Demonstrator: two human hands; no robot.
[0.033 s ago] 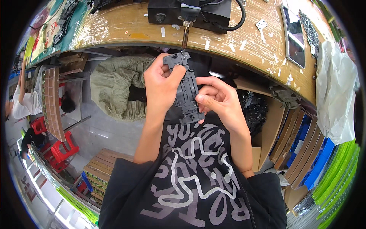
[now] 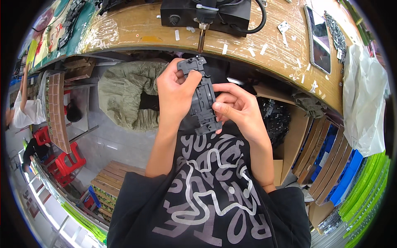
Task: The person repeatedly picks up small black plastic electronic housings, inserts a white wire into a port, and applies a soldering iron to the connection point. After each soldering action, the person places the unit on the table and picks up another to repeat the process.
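Note:
I hold a long black moulded plastic part (image 2: 203, 101), tilted, in front of my chest below the workbench edge. My left hand (image 2: 175, 84) is closed on its upper end, with the thumb pressed on the top face. My right hand (image 2: 235, 105) pinches the right edge lower down; some of its fingertips are hidden behind the part. At the part's top end is the tip of a metal shaft (image 2: 201, 41) with a brass collar, which points toward me from a black tool (image 2: 206, 14). Whether tip and part touch, I cannot tell.
A black box (image 2: 175, 14) with a knob and a cable stands on the tape-strewn bench (image 2: 124, 33). To the right lie a phone-like device (image 2: 318, 39) and a white plastic bag (image 2: 364, 99). Below are a carton of black parts (image 2: 276, 124) and red stools (image 2: 70, 159).

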